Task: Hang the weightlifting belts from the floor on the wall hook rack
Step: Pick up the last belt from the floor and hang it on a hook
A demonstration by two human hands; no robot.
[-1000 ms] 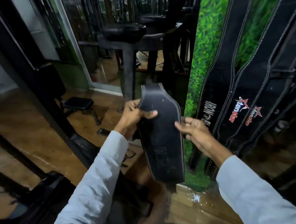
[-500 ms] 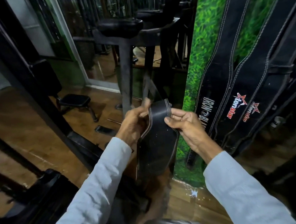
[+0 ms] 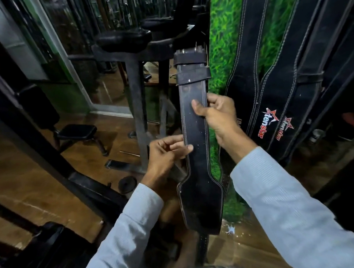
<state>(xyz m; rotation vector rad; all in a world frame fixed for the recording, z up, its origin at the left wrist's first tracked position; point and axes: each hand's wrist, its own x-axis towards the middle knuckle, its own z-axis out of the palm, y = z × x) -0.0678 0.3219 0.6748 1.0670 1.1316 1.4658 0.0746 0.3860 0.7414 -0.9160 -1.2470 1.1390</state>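
You've got one belt (image 3: 195,145) up in front of you, buckle end (image 3: 190,57) on top, wide part hanging low. R hand (image 3: 216,117) wraps the strap w/ thumb across the front; L hand (image 3: 164,153) fingers pinch its left edge lower down. Several belts (image 3: 272,88) already hang on the wall at right. Hook rack not in view. Still to do, I'd judge: hang this one.

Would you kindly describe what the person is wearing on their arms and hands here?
Both arms wear long, pale blue-grey sleeves of finely ribbed fabric, reaching to the wrists. The left hand and right hand are bare: no gloves, and no rings or watch that I can see.
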